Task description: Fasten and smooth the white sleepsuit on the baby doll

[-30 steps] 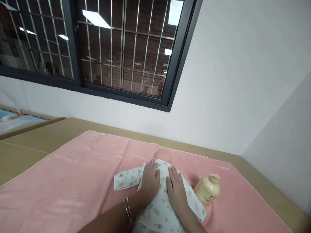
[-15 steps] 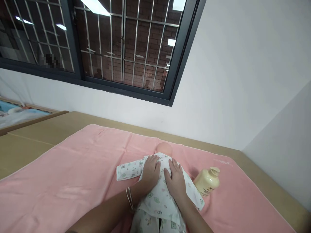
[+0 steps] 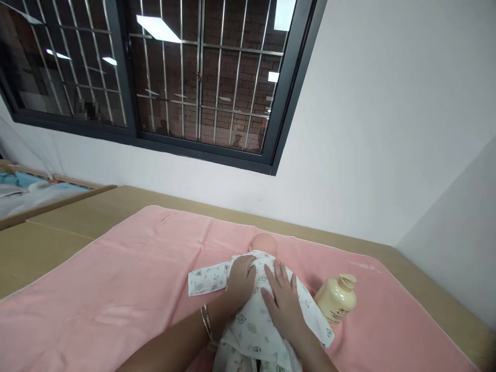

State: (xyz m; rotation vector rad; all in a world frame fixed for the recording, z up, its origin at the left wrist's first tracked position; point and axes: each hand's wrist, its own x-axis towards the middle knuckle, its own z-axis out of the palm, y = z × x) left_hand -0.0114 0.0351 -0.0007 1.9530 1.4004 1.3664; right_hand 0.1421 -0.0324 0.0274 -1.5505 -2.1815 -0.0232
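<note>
A baby doll (image 3: 264, 243) in a white printed top (image 3: 250, 326) and matching trousers lies on a pink mat (image 3: 127, 268), its bald head pointing away from me. My left hand (image 3: 241, 281) rests flat on the left side of the doll's upper body, by the shoulder. Two bracelets circle that wrist. On the right side of the upper body lies my right hand (image 3: 284, 299), palm down with fingers spread. Both sleeves stretch outward. A pale yellow pump bottle (image 3: 336, 298) stands tilted beside the doll's right-hand sleeve.
The mat covers a tan wooden surface (image 3: 132, 196) that meets a white wall (image 3: 349, 129). Above is a dark-framed window (image 3: 135, 82) with metal bars. At the far left, a wooden-edged compartment (image 3: 42, 194) holds blue and white cloth or plastic.
My right hand's fingers have spread wider on the top, and the hand sits slightly further right. My left hand stays on the doll. The whole view has shifted a little.
</note>
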